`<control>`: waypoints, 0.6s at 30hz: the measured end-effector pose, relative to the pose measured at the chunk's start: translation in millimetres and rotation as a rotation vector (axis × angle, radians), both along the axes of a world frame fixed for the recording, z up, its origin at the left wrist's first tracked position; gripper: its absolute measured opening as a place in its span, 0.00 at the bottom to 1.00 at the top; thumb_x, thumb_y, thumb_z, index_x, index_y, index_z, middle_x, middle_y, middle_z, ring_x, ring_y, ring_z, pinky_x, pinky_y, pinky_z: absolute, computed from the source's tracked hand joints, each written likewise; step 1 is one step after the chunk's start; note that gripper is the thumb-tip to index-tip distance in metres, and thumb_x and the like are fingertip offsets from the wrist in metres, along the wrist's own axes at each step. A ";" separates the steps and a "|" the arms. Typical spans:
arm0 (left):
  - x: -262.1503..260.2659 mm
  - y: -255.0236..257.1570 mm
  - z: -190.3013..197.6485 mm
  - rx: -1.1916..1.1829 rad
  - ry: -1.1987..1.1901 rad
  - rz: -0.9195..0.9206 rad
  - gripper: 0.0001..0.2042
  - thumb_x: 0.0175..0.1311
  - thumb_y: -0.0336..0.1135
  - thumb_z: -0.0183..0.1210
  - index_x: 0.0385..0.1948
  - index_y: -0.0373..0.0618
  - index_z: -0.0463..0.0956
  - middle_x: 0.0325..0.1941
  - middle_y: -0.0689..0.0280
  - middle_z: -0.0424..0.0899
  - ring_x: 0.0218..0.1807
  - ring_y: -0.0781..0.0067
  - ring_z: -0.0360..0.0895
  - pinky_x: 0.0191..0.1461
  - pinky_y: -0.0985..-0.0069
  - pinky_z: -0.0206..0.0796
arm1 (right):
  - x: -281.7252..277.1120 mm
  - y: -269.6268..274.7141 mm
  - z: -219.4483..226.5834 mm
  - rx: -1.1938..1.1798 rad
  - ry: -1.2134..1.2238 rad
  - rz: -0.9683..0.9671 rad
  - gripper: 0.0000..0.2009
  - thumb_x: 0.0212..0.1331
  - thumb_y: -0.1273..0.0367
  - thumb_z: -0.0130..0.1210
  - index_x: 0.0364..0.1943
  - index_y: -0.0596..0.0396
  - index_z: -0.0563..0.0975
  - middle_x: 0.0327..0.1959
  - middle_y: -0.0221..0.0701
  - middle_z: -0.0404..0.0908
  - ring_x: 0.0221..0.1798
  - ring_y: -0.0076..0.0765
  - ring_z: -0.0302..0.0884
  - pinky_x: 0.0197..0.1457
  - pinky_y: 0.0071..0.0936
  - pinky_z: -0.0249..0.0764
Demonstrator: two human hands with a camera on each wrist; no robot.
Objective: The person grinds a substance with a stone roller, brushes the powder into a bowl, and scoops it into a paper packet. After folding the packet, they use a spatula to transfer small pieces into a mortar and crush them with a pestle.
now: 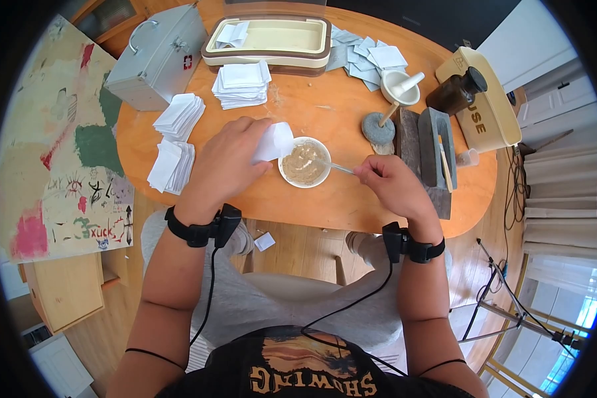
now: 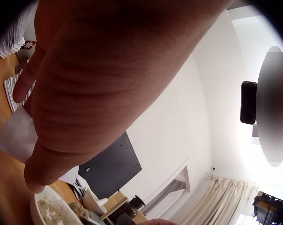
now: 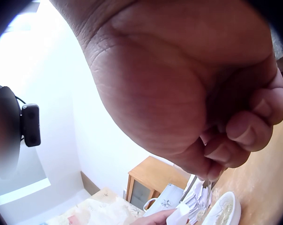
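Note:
In the head view a white bowl (image 1: 305,184) of tan, crumbly powder stands near the table's front edge. My left hand (image 1: 229,156) holds a white paper packet (image 1: 276,142) at the bowl's left rim; the left wrist view shows the packet (image 2: 18,136) between thumb and fingers. My right hand (image 1: 398,186) pinches the end of a thin, clear-looking stick (image 1: 341,168) whose other end lies in the powder. In the right wrist view the fingers (image 3: 244,129) are curled; the bowl (image 3: 233,213) shows below them.
Stacks of white packets (image 1: 242,84) lie to the left and behind, beside a grey metal case (image 1: 156,60). A cream tray (image 1: 278,36) stands at the back. To the right are a mortar (image 1: 404,96), a round stone (image 1: 371,130), a dark jar (image 1: 448,96) and a grey trough (image 1: 433,156).

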State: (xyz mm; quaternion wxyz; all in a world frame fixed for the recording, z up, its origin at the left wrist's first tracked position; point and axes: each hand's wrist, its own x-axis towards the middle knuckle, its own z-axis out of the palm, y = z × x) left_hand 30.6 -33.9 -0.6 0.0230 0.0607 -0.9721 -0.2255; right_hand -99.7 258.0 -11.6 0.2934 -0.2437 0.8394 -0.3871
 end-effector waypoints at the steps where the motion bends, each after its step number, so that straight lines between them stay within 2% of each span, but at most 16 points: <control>1: -0.2 -0.2 -1.5 0.000 0.001 0.003 0.34 0.56 0.30 0.75 0.69 0.43 0.75 0.65 0.55 0.81 0.69 0.49 0.77 0.70 0.59 0.73 | -0.1 0.4 6.5 0.000 0.001 0.003 0.17 0.75 0.62 0.62 0.33 0.64 0.81 0.21 0.29 0.70 0.27 0.25 0.63 0.32 0.34 0.67; 4: -1.2 0.9 -3.9 -0.005 0.009 -0.007 0.34 0.57 0.30 0.75 0.68 0.43 0.75 0.64 0.55 0.82 0.68 0.48 0.77 0.70 0.59 0.72 | -0.8 2.7 22.2 0.011 -0.050 -0.047 0.16 0.76 0.64 0.62 0.33 0.63 0.80 0.21 0.26 0.69 0.27 0.23 0.61 0.31 0.32 0.65; 10: -2.3 9.7 -6.1 -0.004 0.053 -0.070 0.33 0.55 0.30 0.76 0.67 0.44 0.76 0.62 0.55 0.82 0.67 0.48 0.77 0.69 0.58 0.72 | -2.3 3.6 21.2 -0.067 -0.044 -0.050 0.16 0.77 0.64 0.62 0.33 0.62 0.79 0.21 0.21 0.66 0.28 0.18 0.59 0.30 0.29 0.62; 12: -2.1 15.8 -6.2 -0.012 0.124 -0.108 0.33 0.55 0.29 0.75 0.67 0.44 0.76 0.61 0.55 0.82 0.66 0.47 0.78 0.68 0.58 0.73 | 1.5 -1.3 21.5 -0.106 0.003 -0.012 0.15 0.75 0.64 0.63 0.32 0.61 0.80 0.20 0.27 0.72 0.25 0.27 0.66 0.30 0.33 0.65; 13: -2.5 19.0 -6.0 -0.011 0.123 -0.110 0.33 0.55 0.29 0.75 0.67 0.44 0.76 0.61 0.55 0.82 0.66 0.47 0.78 0.68 0.58 0.73 | 5.0 -4.5 21.5 -0.106 0.002 -0.013 0.15 0.75 0.64 0.63 0.32 0.61 0.80 0.20 0.27 0.72 0.25 0.27 0.66 0.30 0.33 0.65; 15: -3.7 24.1 -5.3 0.073 0.107 -0.109 0.33 0.56 0.29 0.75 0.67 0.43 0.75 0.62 0.54 0.81 0.65 0.46 0.78 0.67 0.58 0.73 | 14.6 -11.2 21.5 -0.102 0.378 0.121 0.13 0.72 0.65 0.65 0.33 0.59 0.80 0.24 0.36 0.80 0.26 0.46 0.76 0.33 0.41 0.71; 16: -4.4 25.0 -6.0 0.073 0.106 -0.108 0.33 0.56 0.29 0.75 0.67 0.43 0.75 0.62 0.54 0.81 0.65 0.46 0.78 0.67 0.58 0.73 | 17.9 -13.9 21.2 -0.103 0.377 0.122 0.13 0.72 0.65 0.65 0.33 0.59 0.80 0.24 0.36 0.80 0.26 0.46 0.76 0.33 0.41 0.71; 18: -4.8 25.4 -7.9 0.089 0.134 -0.110 0.33 0.56 0.29 0.75 0.67 0.42 0.74 0.62 0.53 0.81 0.64 0.46 0.78 0.67 0.58 0.74 | 22.4 -17.5 20.8 -0.123 0.743 0.208 0.10 0.68 0.66 0.67 0.33 0.56 0.80 0.31 0.41 0.83 0.33 0.58 0.80 0.37 0.47 0.76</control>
